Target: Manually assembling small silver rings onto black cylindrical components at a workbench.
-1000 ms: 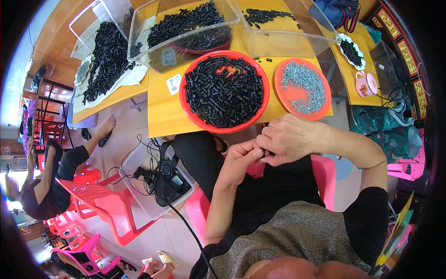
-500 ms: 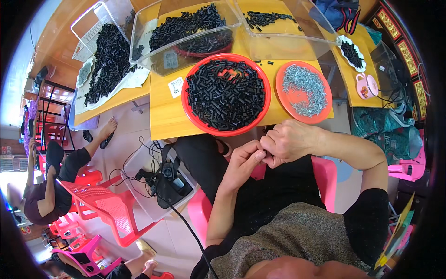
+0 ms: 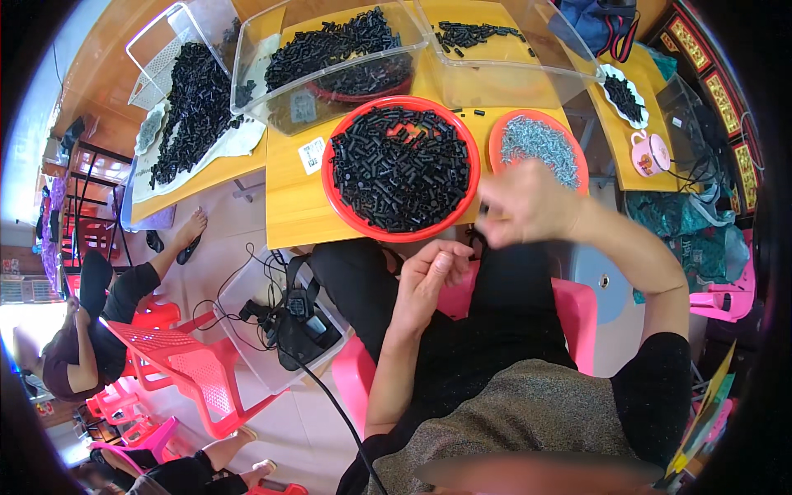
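My left hand [image 3: 425, 285] is over my lap with its fingers curled and the thumb pressed against them; whatever it may hold is hidden. My right hand [image 3: 528, 205] is smeared by motion between the red basin and the orange-red plate, so its fingers cannot be read. It overlaps the lower left of the orange-red plate [image 3: 497, 139], where small silvery metal pieces [image 3: 540, 148], which look like screws, are heaped. Short black cylindrical parts [image 3: 396, 177] fill most of the red round basin [image 3: 328, 186] in front of me.
Clear plastic bins [image 3: 495, 82] at the back hold more black parts. Another heap of black parts [image 3: 194, 115] covers the left table. A scalloped white dish [image 3: 609, 73] and a pink mug [image 3: 650, 153] stand at right. A tub of cables [image 3: 272, 330] sits on the floor near a seated person [image 3: 74, 346].
My hands have come apart. The right one has moved up and a little right toward the plate, while the left stays over my lap, its fingers still curled.
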{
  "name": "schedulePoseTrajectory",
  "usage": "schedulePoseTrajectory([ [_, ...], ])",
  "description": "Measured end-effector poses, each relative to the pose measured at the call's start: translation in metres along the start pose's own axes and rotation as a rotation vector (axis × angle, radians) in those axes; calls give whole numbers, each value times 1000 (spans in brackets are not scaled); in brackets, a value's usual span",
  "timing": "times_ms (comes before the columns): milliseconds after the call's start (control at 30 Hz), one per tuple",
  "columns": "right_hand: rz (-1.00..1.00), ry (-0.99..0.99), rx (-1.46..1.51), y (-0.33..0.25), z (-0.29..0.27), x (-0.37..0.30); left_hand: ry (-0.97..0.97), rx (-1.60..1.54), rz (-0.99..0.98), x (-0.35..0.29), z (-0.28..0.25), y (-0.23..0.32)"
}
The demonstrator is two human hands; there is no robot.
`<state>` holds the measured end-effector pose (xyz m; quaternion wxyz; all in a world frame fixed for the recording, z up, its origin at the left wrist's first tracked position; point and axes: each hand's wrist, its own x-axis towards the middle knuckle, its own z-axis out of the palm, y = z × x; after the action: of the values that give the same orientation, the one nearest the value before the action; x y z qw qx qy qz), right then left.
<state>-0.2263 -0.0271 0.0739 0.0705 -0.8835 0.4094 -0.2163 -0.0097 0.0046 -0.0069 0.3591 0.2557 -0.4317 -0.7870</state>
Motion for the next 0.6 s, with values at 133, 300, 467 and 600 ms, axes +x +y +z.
schedulePoseTrajectory([
  [133, 170, 279, -82, 46, -46, 33, 103, 58, 28, 0, -9, 1],
  [300, 376, 237, -233, 126, -86, 43, 157, 30, 14, 2, -11, 0],
  [467, 262, 73, -724, 147, -87, 55, 200, -13, 5, 4, -12, 0],
  [600, 552, 228, -605, 101, -74, 73, 248, -13, 22, 4, -18, 2],
])
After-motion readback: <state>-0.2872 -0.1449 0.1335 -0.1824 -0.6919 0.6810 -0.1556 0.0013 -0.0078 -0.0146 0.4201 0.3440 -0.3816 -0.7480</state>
